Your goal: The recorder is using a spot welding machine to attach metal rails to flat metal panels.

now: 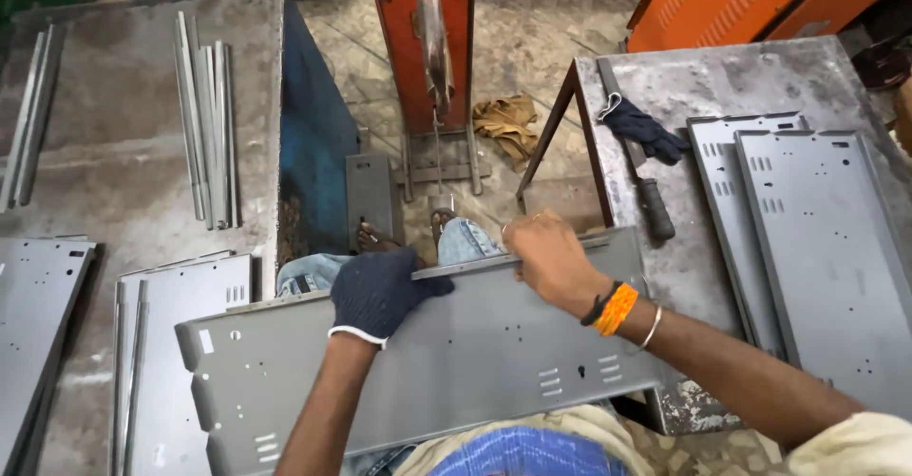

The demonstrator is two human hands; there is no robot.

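Gloved left hand [378,291] clamps the far edge of the grey sheet-metal panel [427,367] lying across the lap; bare right hand [546,259] pinches a thin strip [475,265] along that edge. Finished-looking panels [817,238] stacked at three o'clock, loose strips [209,115] waiting at ten.

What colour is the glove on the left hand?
Dark navy blue with a white cuff; the glove shows best in the head view, gripping the grey metal panel.
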